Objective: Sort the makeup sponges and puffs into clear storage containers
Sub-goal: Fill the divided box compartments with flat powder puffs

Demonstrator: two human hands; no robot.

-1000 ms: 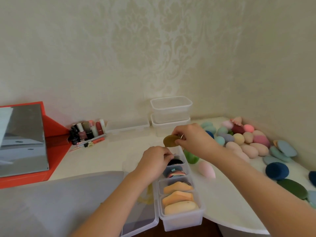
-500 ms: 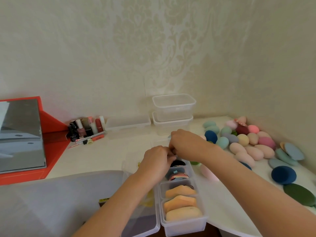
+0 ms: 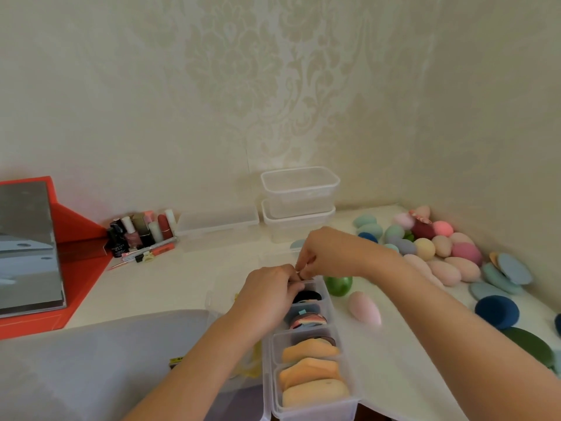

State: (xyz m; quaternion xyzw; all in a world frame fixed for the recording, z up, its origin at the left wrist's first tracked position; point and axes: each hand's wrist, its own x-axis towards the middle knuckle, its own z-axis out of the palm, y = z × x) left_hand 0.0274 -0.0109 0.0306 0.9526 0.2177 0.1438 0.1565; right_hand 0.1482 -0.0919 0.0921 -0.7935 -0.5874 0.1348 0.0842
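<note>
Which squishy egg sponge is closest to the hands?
The shiny green sponge, beside the divided container, just under the right hand. The pale pink sponge lies farther off.

Fingertips of left hand (image 3: 267,287) and right hand (image 3: 321,253) meet over the far end of the divided container (image 3: 318,411). What lies between them is covered, so a grip on any item is not determinable. Left hand hides most of the farthest compartment. Green sponge (image 3: 338,285) is half hidden behind the right wrist. Dark green puff (image 3: 529,344) is partly under the right forearm. Dark blue sponge (image 3: 558,325) is cut by the right edge, mirror (image 3: 27,247) by the left edge. Grey cloth (image 3: 76,369) runs off the left and bottom edges. Bottle (image 3: 131,238) labels are too small to read. Yellow item (image 3: 253,364) beneath the left forearm is blurred through clear plastic, unidentified.
</note>
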